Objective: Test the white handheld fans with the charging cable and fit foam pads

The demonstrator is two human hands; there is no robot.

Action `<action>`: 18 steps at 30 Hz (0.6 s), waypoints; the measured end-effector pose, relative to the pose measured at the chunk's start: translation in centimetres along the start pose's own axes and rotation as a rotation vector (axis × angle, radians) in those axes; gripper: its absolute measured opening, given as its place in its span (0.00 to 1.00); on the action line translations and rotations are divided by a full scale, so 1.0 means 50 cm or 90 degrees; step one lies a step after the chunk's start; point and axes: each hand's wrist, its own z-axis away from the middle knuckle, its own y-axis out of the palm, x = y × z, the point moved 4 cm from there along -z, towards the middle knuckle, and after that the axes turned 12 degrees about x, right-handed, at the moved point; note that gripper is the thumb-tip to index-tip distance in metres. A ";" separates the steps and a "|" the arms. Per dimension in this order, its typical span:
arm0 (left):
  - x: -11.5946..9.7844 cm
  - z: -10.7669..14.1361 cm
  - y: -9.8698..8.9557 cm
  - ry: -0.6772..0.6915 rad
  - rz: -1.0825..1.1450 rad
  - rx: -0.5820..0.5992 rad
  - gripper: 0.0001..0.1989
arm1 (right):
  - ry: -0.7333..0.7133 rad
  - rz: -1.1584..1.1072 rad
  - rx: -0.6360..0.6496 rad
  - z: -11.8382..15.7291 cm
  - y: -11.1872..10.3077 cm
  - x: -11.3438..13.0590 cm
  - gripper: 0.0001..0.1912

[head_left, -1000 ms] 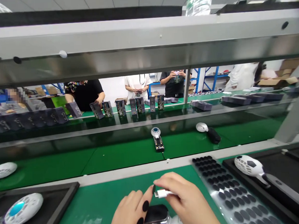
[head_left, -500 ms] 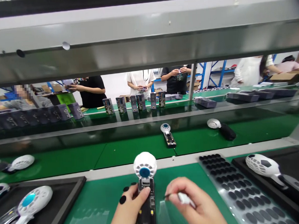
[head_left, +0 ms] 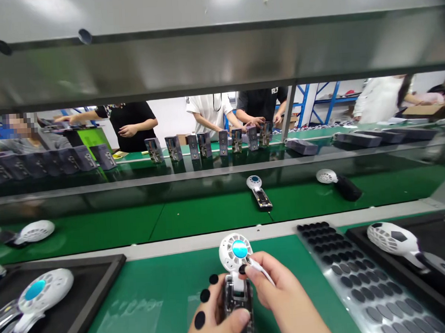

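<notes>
Item held: small handheld fan with round white grille head, blue centre disc and open dark body showing its circuit board (head_left: 236, 275). It stands upright over the green bench mat (head_left: 158, 289), low in the middle of your view.

Your left hand (head_left: 219, 320): wrapped around the fan's dark body from the left, thumb pressed across the front, black nails showing. Grasping the fan.

Your right hand (head_left: 285, 302): just right of the fan, fingertips pinched on a thin white tool (head_left: 261, 271) whose tip lies against the base of the grille head. Grasping the tool.

Right of the fan: glossy sheet of round black pads in rows (head_left: 355, 284); beyond it, a black tray (head_left: 443, 254) bearing a white fan with hexagon-patterned head (head_left: 392, 239).

Left of the fan: a second black tray (head_left: 98, 282) carrying a white fan with blue centre (head_left: 43, 295).

Behind the fan: green conveyor belt (head_left: 195, 217) with an open fan unit (head_left: 259, 192) and a closed black-handled one (head_left: 337, 183). Farther back, other people stand at a line of small dark boxes (head_left: 191, 145).
</notes>
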 end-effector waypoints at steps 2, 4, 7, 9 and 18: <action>0.015 0.003 0.000 -0.082 0.058 0.000 0.32 | -0.011 0.074 0.029 0.001 -0.005 0.007 0.07; 0.026 0.004 -0.002 -0.163 0.096 -0.015 0.35 | -0.027 0.191 0.059 0.003 -0.005 0.014 0.05; 0.030 0.001 -0.010 -0.164 0.061 -0.064 0.34 | -0.019 0.373 0.089 0.008 0.004 0.015 0.08; 0.034 0.000 -0.017 -0.153 0.002 -0.099 0.31 | 0.000 0.469 0.088 0.010 0.011 0.013 0.09; 0.039 -0.002 -0.015 -0.129 -0.015 -0.081 0.29 | 0.023 0.546 0.096 0.012 0.025 0.004 0.08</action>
